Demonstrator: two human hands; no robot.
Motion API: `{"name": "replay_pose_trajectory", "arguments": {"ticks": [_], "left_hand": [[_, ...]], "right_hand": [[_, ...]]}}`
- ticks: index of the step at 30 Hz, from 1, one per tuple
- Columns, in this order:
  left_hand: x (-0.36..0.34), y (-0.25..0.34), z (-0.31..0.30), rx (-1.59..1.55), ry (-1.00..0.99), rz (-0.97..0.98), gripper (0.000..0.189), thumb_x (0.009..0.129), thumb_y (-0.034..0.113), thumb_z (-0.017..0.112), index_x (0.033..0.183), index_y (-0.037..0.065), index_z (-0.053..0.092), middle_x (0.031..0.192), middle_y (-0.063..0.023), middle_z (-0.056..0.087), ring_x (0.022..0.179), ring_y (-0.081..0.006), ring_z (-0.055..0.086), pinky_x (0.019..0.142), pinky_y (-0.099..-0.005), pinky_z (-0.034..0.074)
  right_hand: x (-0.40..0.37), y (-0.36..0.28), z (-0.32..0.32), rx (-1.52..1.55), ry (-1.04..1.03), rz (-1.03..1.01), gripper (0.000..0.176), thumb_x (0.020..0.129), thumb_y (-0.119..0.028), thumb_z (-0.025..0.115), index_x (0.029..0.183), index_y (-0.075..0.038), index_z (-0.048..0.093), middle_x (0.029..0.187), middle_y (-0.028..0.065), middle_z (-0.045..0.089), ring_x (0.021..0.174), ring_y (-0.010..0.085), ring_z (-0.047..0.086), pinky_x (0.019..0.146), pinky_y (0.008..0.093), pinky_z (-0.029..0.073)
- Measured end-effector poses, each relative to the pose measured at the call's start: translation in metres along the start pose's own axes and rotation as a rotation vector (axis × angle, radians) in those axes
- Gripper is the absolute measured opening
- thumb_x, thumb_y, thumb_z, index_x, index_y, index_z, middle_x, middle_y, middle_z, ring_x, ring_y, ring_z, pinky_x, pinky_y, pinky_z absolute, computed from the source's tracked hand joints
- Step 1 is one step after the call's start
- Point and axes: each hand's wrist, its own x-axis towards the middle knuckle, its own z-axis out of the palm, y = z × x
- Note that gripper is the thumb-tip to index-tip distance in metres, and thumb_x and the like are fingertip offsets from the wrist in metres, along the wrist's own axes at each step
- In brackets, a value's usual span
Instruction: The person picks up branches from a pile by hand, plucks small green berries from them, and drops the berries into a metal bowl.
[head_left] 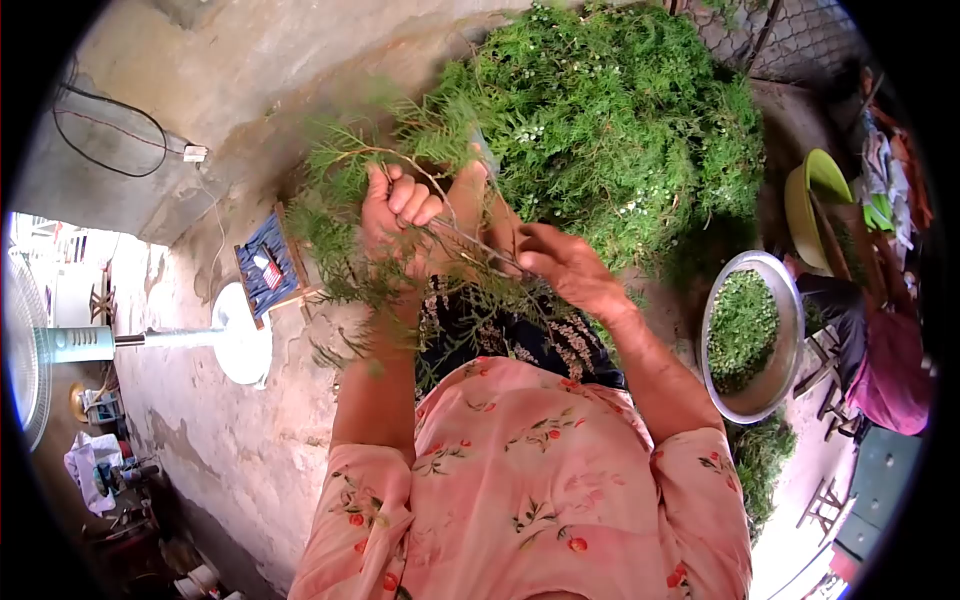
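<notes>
Green, feathery sprays fan from a thin brown branch held above the lap. The left hand, its forearm reaching straight forward, is curled into a loose fist, the fingers folded around the foliage stems. The right hand comes in at a slant from the right, palm down, fingers loosely bent and pointing inward at the stem; whether they pinch it I cannot tell. The branch's long axis slants from far left to near right, a leafy end pointing far left, past the left hand; more sprays hang below both hands, some blurred.

Beneath are dark patterned trousers and bare lower legs. Just beyond the knees, a big green heap covers the floor near its far edge. Toward the floor's right edge, a metal basin holds small green pieces, with a yellow-green tub farther off. Near the tub is another person in magenta. On the left side of the floor, a blue tray lies beside the white base of a fan.
</notes>
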Motion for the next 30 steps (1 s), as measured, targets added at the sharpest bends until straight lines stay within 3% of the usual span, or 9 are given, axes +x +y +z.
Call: {"name": "replay_pose_trajectory", "arguments": {"ticks": [5,11,14,17,19,21,24,27,30], "left_hand": [[0.001,-0.015,-0.013,-0.024,0.008,-0.161,0.036,0.096,0.036,0.031,0.092,0.005,0.049,0.053,0.0000,0.041,0.044,-0.0129,0.037,0.047,-0.0262,0.033],[-0.009,-0.040,0.000,0.009,0.140,-0.129,0.036,0.095,0.038,0.036,0.103,0.005,0.049,0.073,-0.0037,0.051,0.063,-0.0169,0.050,0.065,-0.0329,0.044],[-0.017,-0.030,0.015,0.592,0.464,-0.245,0.047,0.093,0.041,0.038,0.123,0.005,0.042,0.109,-0.0099,0.056,0.098,-0.0253,0.056,0.083,-0.0379,0.046],[-0.041,0.010,-0.051,0.929,0.563,-0.276,0.046,0.092,0.037,0.044,0.123,0.004,0.043,0.115,-0.0118,0.054,0.101,-0.0253,0.055,0.085,-0.0378,0.046],[-0.071,0.055,-0.072,0.699,0.580,-0.042,0.055,0.083,0.020,0.060,0.130,0.004,0.035,0.108,-0.0124,0.056,0.096,-0.0185,0.055,0.078,-0.0313,0.046],[-0.065,0.071,-0.071,1.561,0.755,0.184,0.050,0.081,0.013,0.061,0.127,0.004,0.041,0.104,-0.0117,0.058,0.093,-0.0174,0.056,0.074,-0.0283,0.045],[-0.035,0.043,0.027,1.526,0.717,0.500,0.024,0.085,0.015,0.058,0.105,0.002,0.058,0.104,-0.0108,0.059,0.092,-0.0175,0.059,0.070,-0.0265,0.047],[-0.020,-0.022,0.102,1.255,0.579,0.106,0.021,0.085,0.016,0.058,0.104,0.005,0.058,0.097,-0.0068,0.061,0.081,-0.0146,0.062,0.059,-0.0251,0.047],[-0.019,-0.075,0.038,1.040,0.463,0.060,0.025,0.083,0.019,0.061,0.104,0.006,0.057,0.104,-0.0054,0.057,0.097,-0.0127,0.051,0.080,-0.0265,0.040]], "right_hand": [[-0.004,0.023,0.014,0.472,-0.212,0.265,0.030,0.086,-0.018,0.056,0.110,0.000,0.056,0.095,0.0054,0.062,0.085,0.0115,0.056,0.074,0.0271,0.046],[-0.023,0.019,0.002,0.650,0.064,0.355,0.016,0.087,-0.010,0.052,0.097,-0.002,0.061,0.078,0.0004,0.063,0.066,0.0062,0.056,0.059,0.0204,0.045],[-0.029,0.022,0.002,0.640,0.157,0.425,0.014,0.088,-0.008,0.050,0.094,-0.003,0.061,0.074,-0.0006,0.062,0.063,0.0052,0.056,0.055,0.0185,0.045],[-0.029,0.030,0.008,0.646,0.200,0.454,0.013,0.088,-0.008,0.050,0.094,-0.004,0.062,0.072,-0.0014,0.061,0.063,0.0050,0.055,0.055,0.0183,0.043],[-0.032,0.042,0.014,0.651,0.225,0.385,0.013,0.088,-0.008,0.050,0.093,-0.004,0.062,0.073,-0.0016,0.061,0.063,0.0049,0.054,0.056,0.0188,0.042],[-0.033,0.041,0.023,0.673,0.253,0.371,0.013,0.088,-0.008,0.050,0.093,-0.004,0.062,0.073,-0.0016,0.061,0.063,0.0048,0.053,0.056,0.0190,0.042],[-0.034,0.042,0.040,0.645,0.282,0.369,0.014,0.087,-0.007,0.050,0.093,-0.003,0.061,0.073,-0.0015,0.060,0.063,0.0048,0.052,0.057,0.0193,0.042],[-0.036,0.062,0.063,0.601,0.316,0.300,0.013,0.087,-0.007,0.049,0.092,-0.003,0.061,0.073,-0.0016,0.059,0.063,0.0050,0.052,0.057,0.0187,0.041],[-0.037,0.052,0.072,0.588,0.336,0.251,0.012,0.087,-0.007,0.051,0.093,-0.003,0.060,0.071,-0.0026,0.058,0.062,0.0030,0.051,0.056,0.0174,0.040]]}}
